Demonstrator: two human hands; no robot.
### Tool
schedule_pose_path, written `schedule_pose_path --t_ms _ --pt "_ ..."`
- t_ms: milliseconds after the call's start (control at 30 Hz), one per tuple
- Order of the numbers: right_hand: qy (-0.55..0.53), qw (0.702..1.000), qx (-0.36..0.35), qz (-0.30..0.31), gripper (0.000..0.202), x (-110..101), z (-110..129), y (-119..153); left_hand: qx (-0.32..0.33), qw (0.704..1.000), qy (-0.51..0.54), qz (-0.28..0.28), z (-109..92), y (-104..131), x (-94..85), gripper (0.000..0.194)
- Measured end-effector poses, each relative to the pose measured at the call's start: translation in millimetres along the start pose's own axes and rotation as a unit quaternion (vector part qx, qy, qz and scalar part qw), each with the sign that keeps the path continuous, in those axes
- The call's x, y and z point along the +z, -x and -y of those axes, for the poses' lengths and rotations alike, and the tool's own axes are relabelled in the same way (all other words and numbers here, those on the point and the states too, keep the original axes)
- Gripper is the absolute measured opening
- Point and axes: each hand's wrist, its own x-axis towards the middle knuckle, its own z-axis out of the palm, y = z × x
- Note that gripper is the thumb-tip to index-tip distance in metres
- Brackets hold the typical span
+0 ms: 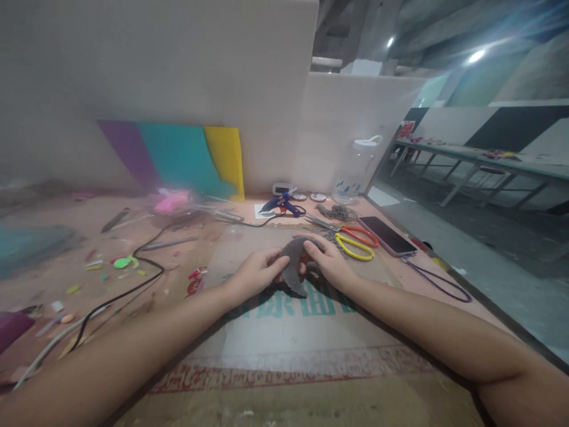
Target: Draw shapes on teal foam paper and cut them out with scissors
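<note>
Between my two hands is a curved piece of dark grey, felt-like material [292, 270], raised a little over the work board. My left hand [261, 270] pinches its left edge, thumb on top. My right hand [326, 258] grips its upper right part, with the thumb pressed on the surface. The fingers behind the piece are partly hidden. Just beyond my right hand lie scissors [355, 243] with one orange and one yellow handle. Grey yarn-like scraps [338, 212] lie behind them. A blue glue gun [282, 204] rests on its side further back.
A phone [387, 235] with a purple strap lies at the right edge. Behind it stands a clear bottle [354, 172]. A black cable [146, 261] runs across the left side among small coloured scraps. A striped panel [178, 157] leans on the wall.
</note>
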Motion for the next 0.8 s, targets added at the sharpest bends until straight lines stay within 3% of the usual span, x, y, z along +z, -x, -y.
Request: schedule_pose_path --t_ms 233,500,667,800 --pt "-0.008 1.000 -0.006 -0.019 0.046 -0.6 -2.3 -3.7 -0.024 0.999 0.023 -0.005 8.1 -4.0 -0.4 0.050" --pt "-0.051 0.997 -0.014 -0.064 0.050 -4.7 -3.5 -4.1 -0.040 0.999 0.008 -0.019 1.1 -2.1 -1.2 0.044" --pt "-0.061 0.997 -0.006 -0.051 0.048 -5.9 -7.2 -6.1 -0.043 0.997 0.009 -0.062 1.2 -4.5 -4.9 0.045" --pt "-0.036 0.997 -0.007 -0.063 0.048 -3.5 -5.7 -7.3 -0.057 0.996 0.010 -0.061 6.9 -6.3 -6.6 0.048"
